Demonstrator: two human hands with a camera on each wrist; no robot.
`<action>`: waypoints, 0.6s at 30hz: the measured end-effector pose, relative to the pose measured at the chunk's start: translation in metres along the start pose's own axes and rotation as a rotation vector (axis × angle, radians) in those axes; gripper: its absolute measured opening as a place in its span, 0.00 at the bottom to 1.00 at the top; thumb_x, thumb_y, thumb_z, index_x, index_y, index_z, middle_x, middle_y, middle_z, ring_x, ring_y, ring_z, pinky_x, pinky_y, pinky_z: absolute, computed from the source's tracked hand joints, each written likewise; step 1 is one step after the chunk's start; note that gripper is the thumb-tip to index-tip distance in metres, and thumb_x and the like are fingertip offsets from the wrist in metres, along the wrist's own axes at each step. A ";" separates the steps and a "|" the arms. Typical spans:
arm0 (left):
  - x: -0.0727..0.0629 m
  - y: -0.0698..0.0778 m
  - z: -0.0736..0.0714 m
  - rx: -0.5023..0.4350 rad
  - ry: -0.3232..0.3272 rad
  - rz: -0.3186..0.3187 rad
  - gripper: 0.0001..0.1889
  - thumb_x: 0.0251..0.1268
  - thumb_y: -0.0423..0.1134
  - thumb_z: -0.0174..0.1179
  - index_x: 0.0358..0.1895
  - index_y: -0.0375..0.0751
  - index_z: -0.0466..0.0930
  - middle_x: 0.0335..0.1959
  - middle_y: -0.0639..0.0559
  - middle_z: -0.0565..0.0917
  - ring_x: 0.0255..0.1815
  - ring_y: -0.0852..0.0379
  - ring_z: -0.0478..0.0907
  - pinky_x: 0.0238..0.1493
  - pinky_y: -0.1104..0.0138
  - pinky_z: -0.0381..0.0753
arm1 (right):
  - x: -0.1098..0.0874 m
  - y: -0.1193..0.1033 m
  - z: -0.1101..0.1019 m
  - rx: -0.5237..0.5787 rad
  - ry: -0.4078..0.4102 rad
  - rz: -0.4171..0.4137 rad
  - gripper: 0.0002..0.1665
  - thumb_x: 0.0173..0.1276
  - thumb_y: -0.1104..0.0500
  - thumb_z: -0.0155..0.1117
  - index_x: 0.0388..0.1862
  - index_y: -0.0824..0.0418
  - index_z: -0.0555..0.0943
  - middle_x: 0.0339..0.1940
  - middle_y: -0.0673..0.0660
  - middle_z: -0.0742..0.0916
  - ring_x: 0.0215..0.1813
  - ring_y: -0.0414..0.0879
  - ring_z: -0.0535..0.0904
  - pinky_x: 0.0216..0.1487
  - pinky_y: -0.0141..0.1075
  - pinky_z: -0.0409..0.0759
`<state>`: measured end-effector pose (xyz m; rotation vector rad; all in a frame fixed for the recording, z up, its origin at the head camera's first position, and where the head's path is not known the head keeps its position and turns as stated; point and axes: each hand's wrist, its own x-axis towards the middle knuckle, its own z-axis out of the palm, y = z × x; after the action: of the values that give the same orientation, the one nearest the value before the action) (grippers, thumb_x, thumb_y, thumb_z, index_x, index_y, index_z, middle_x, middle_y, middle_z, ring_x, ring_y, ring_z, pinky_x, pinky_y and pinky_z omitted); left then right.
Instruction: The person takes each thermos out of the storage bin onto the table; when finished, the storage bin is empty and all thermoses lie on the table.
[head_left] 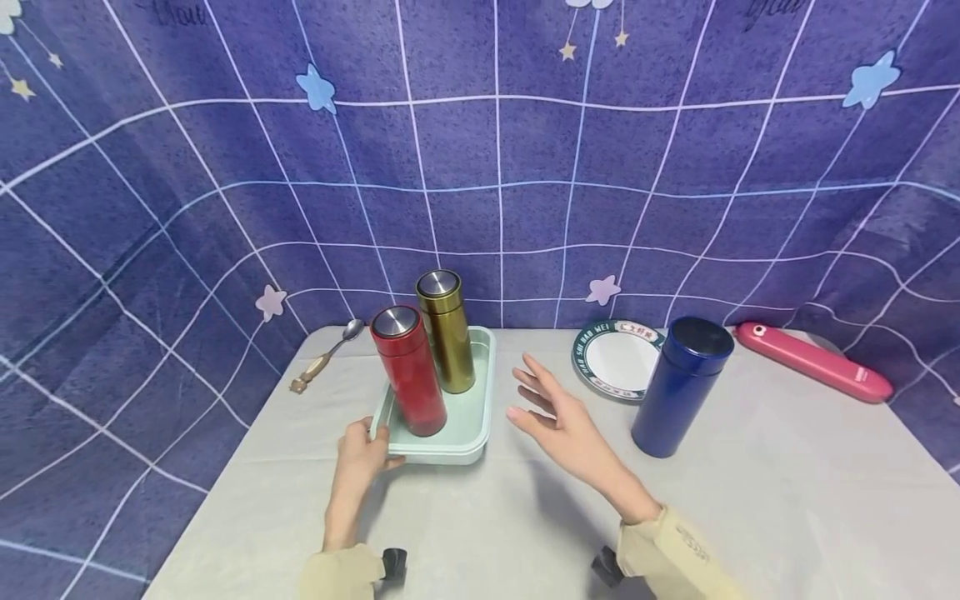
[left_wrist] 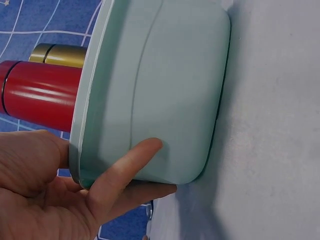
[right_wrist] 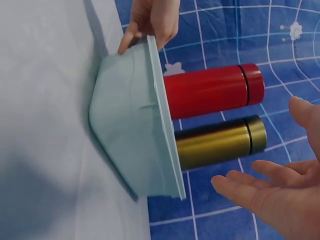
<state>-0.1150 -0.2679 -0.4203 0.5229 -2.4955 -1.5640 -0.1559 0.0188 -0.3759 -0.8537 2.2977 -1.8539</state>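
A pale green plastic bin (head_left: 483, 392) stands on the table with a red thermos bottle (head_left: 411, 375) and a gold thermos bottle (head_left: 450, 346) upright inside. At its near left corner my left hand (head_left: 362, 454) grips the rim, with fingers against the outer wall (left_wrist: 170, 90) in the left wrist view. My right hand (head_left: 562, 425) is held in the air to the right of the bin, fingers spread and holding nothing. A dark blue thermos bottle (head_left: 678, 392) stands upright on the table, right of that hand.
A white plate with a green patterned rim (head_left: 588, 371) lies behind the blue bottle, partly covered by it. Farther right is a long pink case (head_left: 813, 362). Left of the bin lies a spoon (head_left: 326, 357). A blue grid-patterned curtain (head_left: 525, 208) hangs along the table's back edge.
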 end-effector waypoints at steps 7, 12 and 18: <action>-0.002 0.001 -0.001 0.011 0.008 -0.007 0.20 0.73 0.28 0.42 0.59 0.12 0.66 0.46 0.15 0.77 0.34 0.37 0.86 0.30 0.63 0.91 | 0.019 0.001 0.023 0.067 -0.004 -0.009 0.45 0.69 0.59 0.65 0.79 0.57 0.54 0.72 0.64 0.71 0.68 0.61 0.71 0.67 0.53 0.76; -0.003 0.003 -0.001 0.021 0.009 0.001 0.19 0.72 0.27 0.42 0.58 0.11 0.67 0.45 0.16 0.77 0.33 0.37 0.86 0.30 0.63 0.91 | 0.030 0.002 0.038 0.117 0.002 0.012 0.47 0.66 0.61 0.67 0.79 0.56 0.54 0.71 0.64 0.72 0.68 0.59 0.72 0.67 0.54 0.75; -0.003 0.004 0.001 0.012 0.015 0.006 0.19 0.71 0.27 0.42 0.57 0.12 0.68 0.44 0.16 0.78 0.33 0.36 0.86 0.29 0.64 0.91 | 0.040 0.005 0.053 0.147 -0.003 0.008 0.51 0.63 0.62 0.70 0.79 0.54 0.54 0.72 0.63 0.71 0.68 0.58 0.72 0.67 0.53 0.76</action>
<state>-0.1136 -0.2642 -0.4176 0.5263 -2.4953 -1.5379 -0.1712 -0.0457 -0.3830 -0.8251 2.1275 -1.9870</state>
